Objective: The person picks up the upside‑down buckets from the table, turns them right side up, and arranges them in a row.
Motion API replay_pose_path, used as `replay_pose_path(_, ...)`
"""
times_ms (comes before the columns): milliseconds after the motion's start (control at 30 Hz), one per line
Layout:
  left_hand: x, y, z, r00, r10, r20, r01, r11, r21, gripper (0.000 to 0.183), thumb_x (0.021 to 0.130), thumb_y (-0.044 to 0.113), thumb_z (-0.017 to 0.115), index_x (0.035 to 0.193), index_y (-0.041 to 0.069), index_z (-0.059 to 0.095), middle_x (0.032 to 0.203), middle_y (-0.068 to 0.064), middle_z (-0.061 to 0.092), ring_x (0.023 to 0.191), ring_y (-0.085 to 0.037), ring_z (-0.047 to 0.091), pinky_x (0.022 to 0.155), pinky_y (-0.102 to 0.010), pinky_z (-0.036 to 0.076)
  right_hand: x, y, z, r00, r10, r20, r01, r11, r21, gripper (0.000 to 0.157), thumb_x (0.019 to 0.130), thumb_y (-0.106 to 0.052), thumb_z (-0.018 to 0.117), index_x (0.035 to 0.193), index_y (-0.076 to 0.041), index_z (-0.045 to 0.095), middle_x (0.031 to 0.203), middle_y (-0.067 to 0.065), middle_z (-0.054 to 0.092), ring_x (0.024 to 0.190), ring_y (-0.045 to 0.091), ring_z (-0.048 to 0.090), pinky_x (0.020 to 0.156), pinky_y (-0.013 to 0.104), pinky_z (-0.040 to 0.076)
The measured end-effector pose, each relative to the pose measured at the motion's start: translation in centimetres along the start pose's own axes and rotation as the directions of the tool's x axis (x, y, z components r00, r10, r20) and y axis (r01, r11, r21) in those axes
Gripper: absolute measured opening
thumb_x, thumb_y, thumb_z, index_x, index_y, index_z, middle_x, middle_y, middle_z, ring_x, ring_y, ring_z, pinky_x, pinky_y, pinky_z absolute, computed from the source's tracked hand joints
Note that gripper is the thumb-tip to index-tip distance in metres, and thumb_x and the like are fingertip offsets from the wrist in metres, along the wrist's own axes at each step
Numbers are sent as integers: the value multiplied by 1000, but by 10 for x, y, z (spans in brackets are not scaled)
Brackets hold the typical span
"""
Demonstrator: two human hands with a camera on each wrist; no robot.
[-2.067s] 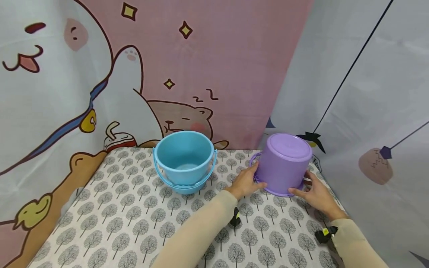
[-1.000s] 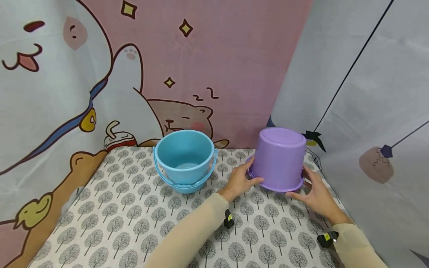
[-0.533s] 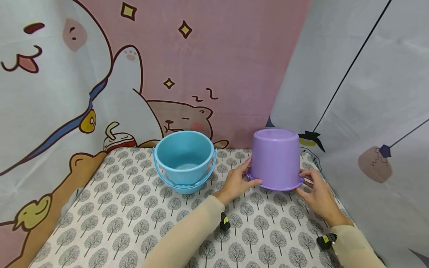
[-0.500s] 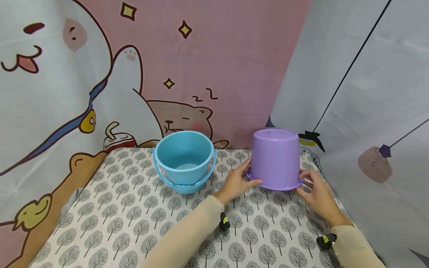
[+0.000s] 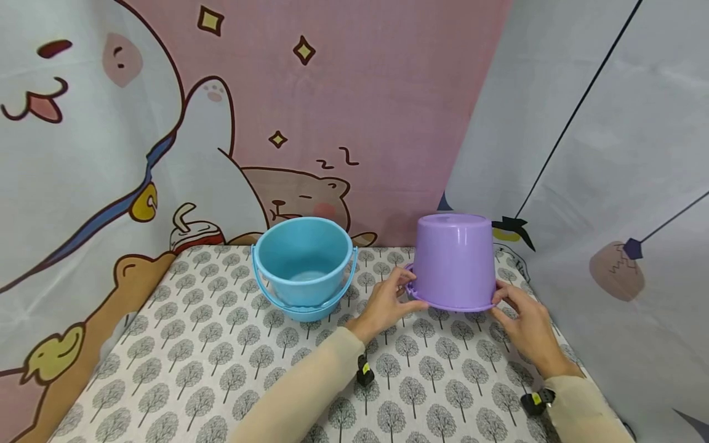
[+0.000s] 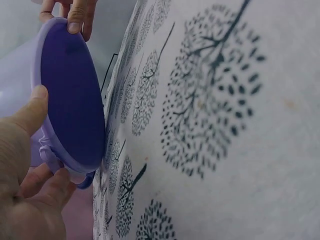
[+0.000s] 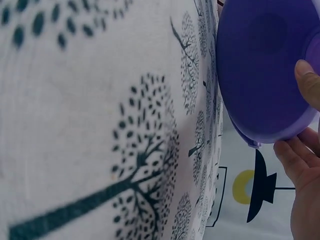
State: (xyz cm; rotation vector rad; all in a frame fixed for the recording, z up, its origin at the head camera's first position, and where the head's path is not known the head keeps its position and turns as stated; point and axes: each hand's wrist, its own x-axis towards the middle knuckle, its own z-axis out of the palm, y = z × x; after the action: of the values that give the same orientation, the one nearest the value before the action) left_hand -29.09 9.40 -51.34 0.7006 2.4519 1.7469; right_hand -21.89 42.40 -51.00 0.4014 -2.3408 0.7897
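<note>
A purple bucket is upside down at the back right of the table, its base facing up. My left hand grips its left rim near the handle joint, thumb on the front. On the opposite side my right hand pinches the rim between thumb and fingers. The near rim is raised; both wrist views look into the dark inside of the bucket, and its far edge comes close to the cloth. To the left, a light blue bucket stands upright with its handle hanging at the front.
A white tablecloth printed with grey trees covers the table. Behind it hangs a cartoon backdrop in pink and white, and a pale grey one runs along the right side, close to my right hand.
The purple bucket has swung from a rightward lean to nearly straight and shifted a little left. Both hands have stayed on its rim, the left one moving slightly left. The blue bucket has not moved.
</note>
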Motion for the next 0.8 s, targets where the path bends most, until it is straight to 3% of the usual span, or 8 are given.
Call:
replay_pose_path(133,-1,1,-2,999,46,-6,-45,999,21,43,95,19,97,132,16,74,162,-14,73,155,-36,69,129,-47,59,2,-6,-2,1000,11,-11,-11,1000,6,40,86,21,92,100,-10,70,149,35,75,139,31,80,112,-4,41)
replay_pose_path(167,-1,1,-2,998,56,-10,-56,998,27,35,96,18,96,126,16,76,161,-13,74,155,-36,69,128,-47,59,2,-8,-3,1000,14,-14,-14,1000,7,40,86,21,91,101,-10,71,149,35,75,142,20,76,112,-4,41)
replay_pose_path(233,-3,3,-4,997,73,-18,-73,997,21,24,97,17,94,116,17,79,163,-10,73,158,-35,67,129,-47,58,3,-11,-5,1000,13,-20,-12,1000,10,40,86,23,90,102,-9,71,149,35,74,144,19,75,112,-3,42)
replay_pose_path(333,-4,5,-5,993,111,-37,-111,994,-1,16,98,14,92,109,14,80,164,-12,72,161,-36,63,130,-43,57,4,-14,-6,999,-17,-41,17,1000,11,40,86,26,88,104,-6,73,149,34,74,142,-19,55,112,2,47)
replay_pose_path(367,-5,7,-6,992,118,-43,-119,993,-5,15,98,15,92,108,14,80,165,-13,70,162,-36,62,130,-42,57,5,-14,-7,998,-30,-50,31,999,23,38,87,27,86,105,-4,73,149,35,74,141,-23,53,112,2,48)
replay_pose_path(567,-8,16,-11,984,154,-92,-155,988,-1,14,99,16,91,109,12,82,165,-16,70,158,-36,66,125,-35,59,11,-23,-9,989,-90,-114,98,993,67,30,90,30,80,110,7,74,145,34,77,148,-14,61,112,9,56)
replay_pose_path(800,-9,29,-17,966,211,-147,-214,977,-3,16,100,10,89,114,7,83,154,-19,76,150,-36,73,121,-41,63,16,-38,-12,969,-145,-198,161,985,67,34,86,32,82,112,11,77,136,33,78,130,-21,65,99,9,62)
